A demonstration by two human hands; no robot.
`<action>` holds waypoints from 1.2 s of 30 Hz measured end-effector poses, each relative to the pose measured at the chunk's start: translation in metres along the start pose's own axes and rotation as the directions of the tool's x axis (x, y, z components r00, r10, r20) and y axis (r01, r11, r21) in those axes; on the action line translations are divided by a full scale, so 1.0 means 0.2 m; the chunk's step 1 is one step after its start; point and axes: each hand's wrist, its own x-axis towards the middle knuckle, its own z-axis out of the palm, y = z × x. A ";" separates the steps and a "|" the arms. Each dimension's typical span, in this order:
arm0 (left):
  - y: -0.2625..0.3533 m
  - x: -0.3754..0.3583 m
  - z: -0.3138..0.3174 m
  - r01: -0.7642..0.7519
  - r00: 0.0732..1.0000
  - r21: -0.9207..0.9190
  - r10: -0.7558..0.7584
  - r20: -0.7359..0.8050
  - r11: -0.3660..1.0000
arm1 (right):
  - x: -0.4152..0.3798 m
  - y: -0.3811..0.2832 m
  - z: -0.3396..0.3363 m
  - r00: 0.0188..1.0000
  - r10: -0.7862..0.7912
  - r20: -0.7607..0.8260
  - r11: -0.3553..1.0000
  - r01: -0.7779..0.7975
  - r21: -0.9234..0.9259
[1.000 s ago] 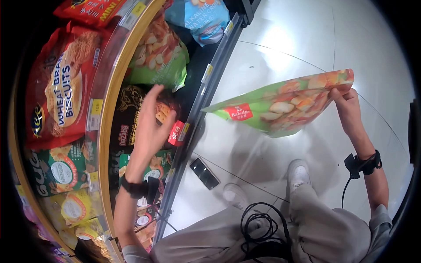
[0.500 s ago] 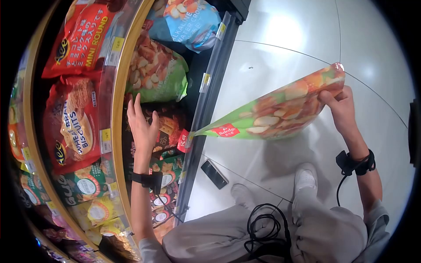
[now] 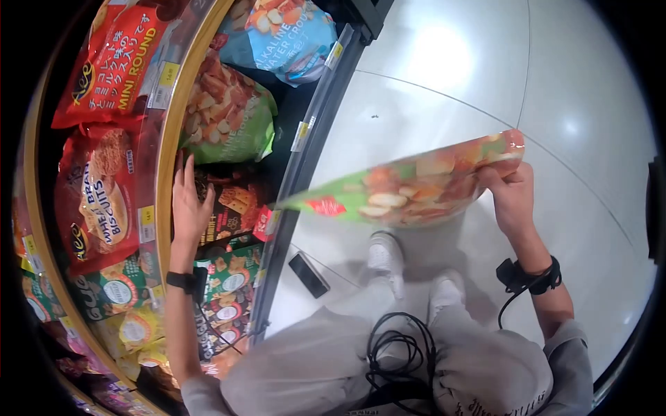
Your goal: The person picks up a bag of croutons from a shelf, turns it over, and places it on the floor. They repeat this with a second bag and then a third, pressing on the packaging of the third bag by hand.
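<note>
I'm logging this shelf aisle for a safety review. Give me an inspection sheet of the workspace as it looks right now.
Surface: glossy tiled floor; curved shelf edge with price tags.
Job's things: green snack bag held off the shelf; dark snack bag on the shelf.
Clutter: phone lying on the floor.
Hands: right hand grips the green snack bag's end; left hand, fingers spread, rests at the dark snack bag.
Cables: black cable coiled on the lap; wrist straps on both arms.
Surroundings: red biscuit bags, blue bag.
</note>
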 end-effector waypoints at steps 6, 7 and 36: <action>0.00 0.19 0.18 0.341 0.938 0.015 -0.339 -0.077 0.940 | 0.06 -0.29 -0.16 0.962 -0.141 -0.232 0.989 0.126 -0.076; -0.02 0.22 0.23 0.317 0.941 0.031 -0.310 -0.137 0.948 | 0.08 -0.37 -0.20 0.971 -0.145 -0.188 0.985 0.124 -0.120; 0.52 0.31 0.02 0.010 0.972 -0.276 -0.075 -0.225 0.961 | 0.87 -0.62 -0.16 0.907 -0.177 -0.383 0.970 0.095 -0.223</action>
